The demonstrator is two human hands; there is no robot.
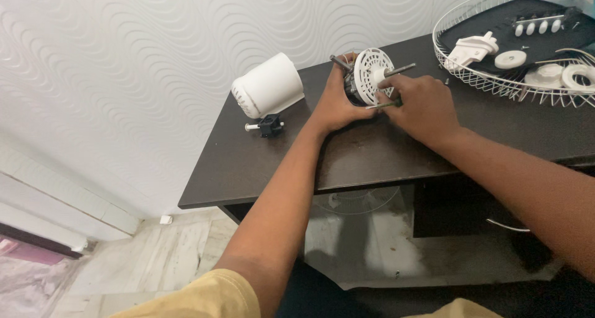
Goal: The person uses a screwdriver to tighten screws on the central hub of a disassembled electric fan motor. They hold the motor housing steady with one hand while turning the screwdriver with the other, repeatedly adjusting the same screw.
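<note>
The left hand [338, 104] is closed around the back of a fan motor [365, 76], cupping its dark metal body from below and behind so that the white slotted front plate faces the camera. The right hand [421, 104] is clenched on a slim green-handled tool [383, 105], probably a screwdriver, whose tip meets the lower edge of the plate. The motor sits just above the dark wooden table [372, 151], near its back edge and close to the patterned wall, with a steel shaft [400, 68] projecting to the right. By its metal core the motor is likely heavy and rigid for its size; the plastic plate looks more brittle, and the shaft smooth and prone to slip, so the sound hold is around the body, as shown. To the left lies a white cylindrical rear cover [268, 84] on its side, with a small black fitting [268, 125] just in front of it. To the right, well apart, a white wire fan guard [496, 82] rests on the table and holds a dark panel and several white plastic parts [510, 59].
</note>
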